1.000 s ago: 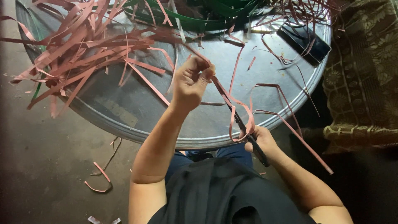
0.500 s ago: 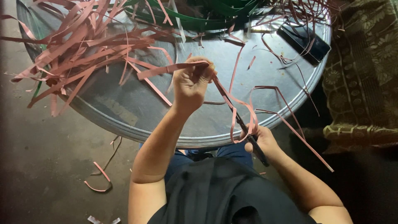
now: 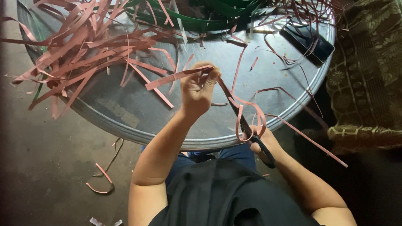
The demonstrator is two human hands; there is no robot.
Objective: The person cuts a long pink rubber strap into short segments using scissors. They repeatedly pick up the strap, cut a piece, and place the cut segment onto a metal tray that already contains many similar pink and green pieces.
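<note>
1. One round metal tray (image 3: 125, 121)
2. One pair of scissors (image 3: 247, 125)
3. One dark phone (image 3: 307, 42)
4. Two hands
5. Pink strips (image 3: 83, 54): too many to count
6. Green strips (image 3: 201, 19): several, number unclear

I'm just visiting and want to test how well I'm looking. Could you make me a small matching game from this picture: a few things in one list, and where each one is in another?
Things:
1. pink strip
2. scissors
3. green strips
4. dark flat phone

Places:
A. far edge of the round metal tray
B. pinched in the left hand
C. tray's far right rim
D. in the right hand

Pairs: 1-B, 2-D, 3-A, 4-C
</note>
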